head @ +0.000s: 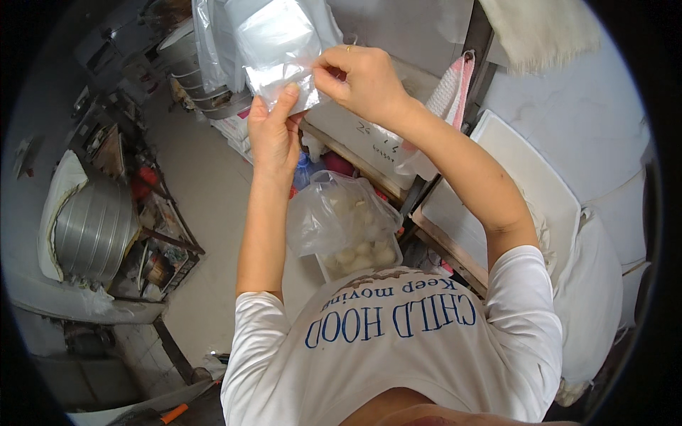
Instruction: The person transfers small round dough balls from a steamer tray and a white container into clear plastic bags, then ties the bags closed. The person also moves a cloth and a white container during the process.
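A stack of clear plastic bags (277, 34) hangs at the top of the view, with its lower edge between my hands. My left hand (277, 128) grips that lower edge from below, thumb on top of the shiny film. To the right, my right hand (362, 80), a ring on one finger, pinches the side edge of the film between thumb and fingertips. Whether one bag or several lie in each grip, I cannot tell. Larger translucent plastic bags (210, 48) hang just left of the stack.
Metal steamer tiers (186, 64) stand behind the bags; another ribbed metal steamer (96, 229) is at the left. A tub of pale round pieces (362, 258), partly under a plastic bag (325, 213), stands below my arms. A pink-edged towel (453, 88) hangs near my right forearm, above a white bin (533, 175).
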`<move>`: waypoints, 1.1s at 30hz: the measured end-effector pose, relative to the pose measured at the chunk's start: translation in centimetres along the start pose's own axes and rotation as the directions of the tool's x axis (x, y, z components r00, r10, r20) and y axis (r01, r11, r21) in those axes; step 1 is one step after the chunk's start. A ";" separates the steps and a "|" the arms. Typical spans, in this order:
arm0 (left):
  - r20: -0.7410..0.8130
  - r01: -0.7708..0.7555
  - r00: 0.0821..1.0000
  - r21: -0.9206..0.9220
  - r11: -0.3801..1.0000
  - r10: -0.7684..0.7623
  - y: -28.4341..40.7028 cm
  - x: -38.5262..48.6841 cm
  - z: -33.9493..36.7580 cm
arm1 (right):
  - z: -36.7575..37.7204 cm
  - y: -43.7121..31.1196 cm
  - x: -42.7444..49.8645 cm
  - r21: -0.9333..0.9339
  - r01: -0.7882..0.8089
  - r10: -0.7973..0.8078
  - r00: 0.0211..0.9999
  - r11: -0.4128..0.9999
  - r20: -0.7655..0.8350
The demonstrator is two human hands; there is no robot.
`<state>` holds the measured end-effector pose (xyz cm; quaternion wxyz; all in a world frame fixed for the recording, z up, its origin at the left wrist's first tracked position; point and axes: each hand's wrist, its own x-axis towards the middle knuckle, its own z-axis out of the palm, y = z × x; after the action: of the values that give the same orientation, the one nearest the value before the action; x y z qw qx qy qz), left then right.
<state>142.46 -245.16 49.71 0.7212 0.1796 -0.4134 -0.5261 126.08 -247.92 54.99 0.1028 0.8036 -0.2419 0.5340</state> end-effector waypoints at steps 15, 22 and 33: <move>-0.219 0.074 0.974 0.047 0.996 -0.062 -1.1 -0.7 -3.1 | -2.4 -0.2 -1.6 -0.125 0.009 0.012 0.986 0.992 0.165; -0.127 0.447 0.889 0.041 0.894 -0.439 -4.0 -12.5 1.7 | -1.6 -7.9 -18.7 0.345 -0.271 -0.183 0.482 0.899 0.857; -0.396 0.371 0.913 0.711 0.598 -0.095 -7.1 -25.1 -4.8 | -12.0 -6.6 -21.5 0.319 -0.859 0.119 0.394 0.402 0.911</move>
<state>139.26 -225.89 31.74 0.5540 0.6061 -0.4490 -0.3522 112.94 -231.19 40.94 -0.5566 0.7685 -0.2634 0.1740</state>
